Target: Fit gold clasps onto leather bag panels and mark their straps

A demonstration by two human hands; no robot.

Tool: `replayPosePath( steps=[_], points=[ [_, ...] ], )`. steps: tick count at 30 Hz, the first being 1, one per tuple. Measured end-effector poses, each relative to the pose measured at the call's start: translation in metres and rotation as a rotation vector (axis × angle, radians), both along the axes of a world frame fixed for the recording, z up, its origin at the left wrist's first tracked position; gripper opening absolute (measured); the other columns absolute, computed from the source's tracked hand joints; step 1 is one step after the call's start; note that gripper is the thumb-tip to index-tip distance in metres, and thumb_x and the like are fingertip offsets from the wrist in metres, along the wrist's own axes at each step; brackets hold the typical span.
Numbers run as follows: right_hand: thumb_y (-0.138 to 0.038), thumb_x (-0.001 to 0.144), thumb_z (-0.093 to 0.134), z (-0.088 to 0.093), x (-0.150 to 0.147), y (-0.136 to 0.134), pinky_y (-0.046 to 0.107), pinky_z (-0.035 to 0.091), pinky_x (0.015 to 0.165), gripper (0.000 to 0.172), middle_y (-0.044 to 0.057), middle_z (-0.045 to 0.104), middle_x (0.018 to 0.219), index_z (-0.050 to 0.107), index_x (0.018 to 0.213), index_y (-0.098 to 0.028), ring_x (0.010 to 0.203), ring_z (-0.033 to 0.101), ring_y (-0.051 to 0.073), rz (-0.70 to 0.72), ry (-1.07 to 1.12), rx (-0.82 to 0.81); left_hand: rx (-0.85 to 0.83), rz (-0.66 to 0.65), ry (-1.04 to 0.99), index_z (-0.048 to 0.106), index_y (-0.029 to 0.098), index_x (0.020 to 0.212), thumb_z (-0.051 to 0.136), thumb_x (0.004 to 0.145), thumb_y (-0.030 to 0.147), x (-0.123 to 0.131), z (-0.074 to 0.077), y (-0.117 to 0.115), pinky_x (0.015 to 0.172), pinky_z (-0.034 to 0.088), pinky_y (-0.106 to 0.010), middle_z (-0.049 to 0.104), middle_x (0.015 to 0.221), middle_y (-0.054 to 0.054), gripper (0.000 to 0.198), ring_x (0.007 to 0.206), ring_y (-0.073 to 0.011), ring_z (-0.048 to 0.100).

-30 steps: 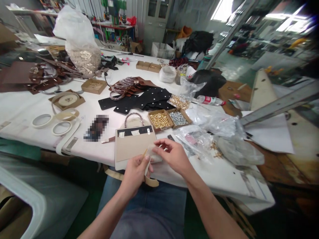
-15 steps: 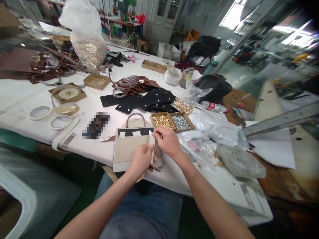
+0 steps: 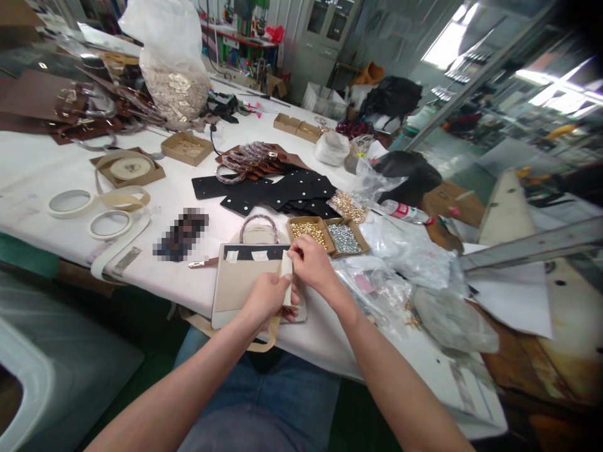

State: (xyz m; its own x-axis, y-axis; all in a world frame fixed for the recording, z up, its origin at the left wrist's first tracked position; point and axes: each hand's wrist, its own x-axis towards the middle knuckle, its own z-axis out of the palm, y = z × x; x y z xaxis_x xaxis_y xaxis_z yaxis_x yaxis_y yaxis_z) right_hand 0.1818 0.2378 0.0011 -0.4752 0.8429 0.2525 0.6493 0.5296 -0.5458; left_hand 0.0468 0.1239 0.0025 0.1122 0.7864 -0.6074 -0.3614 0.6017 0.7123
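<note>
A beige bag panel (image 3: 245, 282) with a dark strip along its top lies at the table's front edge. Two pale tape pieces show on that strip. My left hand (image 3: 269, 296) is closed on a cream strip (image 3: 286, 271) at the panel's right side. At the strip's upper end, my right hand (image 3: 308, 258) is pinched, fingertips on the strip. A cream band (image 3: 269, 336) hangs below my left hand over the edge. Behind the panel stands a wrapped round handle (image 3: 259, 220).
Boxes of gold studs (image 3: 307, 231) and silver studs (image 3: 343, 238) sit behind my right hand. Black strips (image 3: 282, 191) lie farther back. Tape rolls (image 3: 109, 225) are on the left, plastic bags (image 3: 400, 242) and a bottle (image 3: 406, 211) on the right.
The cream strip's upper end now stands a little away from the dark strip, and more of the cream band hangs below my left hand. The view has shifted slightly.
</note>
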Motion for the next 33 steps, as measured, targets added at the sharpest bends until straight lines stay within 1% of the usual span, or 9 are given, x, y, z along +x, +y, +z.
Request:
replayPosePath(
  steps=[5, 7, 10, 14, 16, 20, 25, 29, 33],
  points=[
    [-0.011, 0.094, 0.068, -0.004, 0.000, 0.000, 0.040, 0.050, 0.088, 0.016, 0.006, 0.066, 0.096, 0.064, 0.084, -0.023, 0.094, 0.064, 0.026, -0.022, 0.004, 0.011, 0.000, 0.005, -0.018, 0.066, 0.014, 0.098, 0.056, 0.116, 0.036, 0.000, -0.003, 0.000, 0.041, 0.054, -0.026, 0.067, 0.066, -0.002, 0.030, 0.042, -0.0169, 0.063],
    [-0.014, 0.092, 0.073, -0.005, 0.001, 0.000, 0.040, 0.052, 0.086, 0.012, 0.007, 0.070, 0.104, 0.072, 0.101, -0.022, 0.089, 0.064, 0.025, -0.068, 0.049, -0.010, -0.002, 0.004, -0.030, 0.066, 0.014, 0.099, 0.060, 0.115, 0.039, -0.001, -0.003, 0.000, 0.042, 0.054, -0.027, 0.066, 0.066, -0.002, 0.030, 0.042, -0.0168, 0.062],
    [-0.017, 0.091, 0.077, -0.004, 0.004, 0.003, 0.039, 0.055, 0.083, 0.043, 0.008, 0.073, 0.124, 0.074, 0.133, -0.022, 0.080, 0.064, 0.021, -0.116, 0.151, -0.054, -0.006, 0.003, -0.040, 0.065, 0.014, 0.099, 0.060, 0.114, 0.040, -0.002, -0.001, 0.000, 0.043, 0.054, -0.027, 0.067, 0.067, -0.002, 0.030, 0.042, -0.0166, 0.062],
    [-0.032, 0.093, 0.085, -0.004, 0.010, 0.011, 0.037, 0.054, 0.078, 0.027, 0.006, 0.075, 0.115, 0.084, 0.118, -0.023, 0.074, 0.062, 0.018, -0.043, 0.138, -0.127, -0.005, 0.011, -0.031, 0.065, 0.014, 0.099, 0.059, 0.115, 0.037, 0.000, -0.001, -0.001, 0.043, 0.054, -0.028, 0.068, 0.068, -0.003, 0.028, 0.042, -0.0165, 0.062],
    [-0.037, 0.088, 0.092, -0.006, 0.011, 0.018, 0.036, 0.052, 0.075, 0.030, 0.004, 0.075, 0.107, 0.088, 0.115, -0.024, 0.075, 0.062, 0.019, -0.028, 0.103, -0.184, -0.003, 0.013, -0.024, 0.065, 0.015, 0.099, 0.061, 0.114, 0.038, 0.001, -0.002, -0.001, 0.043, 0.054, -0.027, 0.068, 0.067, -0.002, 0.028, 0.042, -0.0162, 0.061],
    [-0.033, 0.086, 0.094, -0.010, 0.009, 0.028, 0.035, 0.054, 0.080, 0.024, 0.005, 0.078, 0.109, 0.091, 0.109, -0.025, 0.089, 0.069, 0.022, -0.013, 0.104, -0.244, -0.004, 0.006, -0.008, 0.066, 0.015, 0.096, 0.063, 0.113, 0.044, 0.001, -0.004, -0.002, 0.042, 0.051, -0.026, 0.066, 0.064, -0.001, 0.034, 0.041, -0.0160, 0.061],
    [-0.025, 0.096, 0.085, -0.007, 0.010, 0.029, 0.035, 0.057, 0.087, 0.017, 0.006, 0.079, 0.112, 0.091, 0.112, -0.025, 0.098, 0.073, 0.022, 0.035, 0.098, -0.223, 0.002, -0.010, 0.018, 0.067, 0.014, 0.087, 0.058, 0.115, 0.050, 0.002, -0.005, -0.007, 0.040, 0.049, -0.026, 0.070, 0.063, -0.006, 0.046, 0.040, -0.0182, 0.063],
    [-0.021, 0.096, 0.085, 0.005, 0.017, 0.029, 0.034, 0.057, 0.084, 0.031, 0.006, 0.074, 0.124, 0.087, 0.127, -0.024, 0.082, 0.067, 0.016, 0.171, -0.014, -0.239, 0.034, -0.015, 0.056, 0.067, 0.016, 0.085, 0.061, 0.112, 0.054, 0.004, -0.007, -0.011, 0.041, 0.051, -0.026, 0.073, 0.065, -0.007, 0.048, 0.042, -0.0190, 0.065],
    [-0.018, 0.091, 0.087, 0.021, 0.020, 0.035, 0.033, 0.057, 0.082, 0.047, 0.006, 0.070, 0.126, 0.081, 0.137, -0.024, 0.079, 0.065, 0.014, 0.300, -0.113, -0.282, 0.059, -0.011, 0.079, 0.069, 0.016, 0.094, 0.059, 0.112, 0.046, 0.007, -0.011, -0.014, 0.043, 0.053, -0.029, 0.074, 0.066, -0.006, 0.036, 0.044, -0.0201, 0.066]
  ],
)
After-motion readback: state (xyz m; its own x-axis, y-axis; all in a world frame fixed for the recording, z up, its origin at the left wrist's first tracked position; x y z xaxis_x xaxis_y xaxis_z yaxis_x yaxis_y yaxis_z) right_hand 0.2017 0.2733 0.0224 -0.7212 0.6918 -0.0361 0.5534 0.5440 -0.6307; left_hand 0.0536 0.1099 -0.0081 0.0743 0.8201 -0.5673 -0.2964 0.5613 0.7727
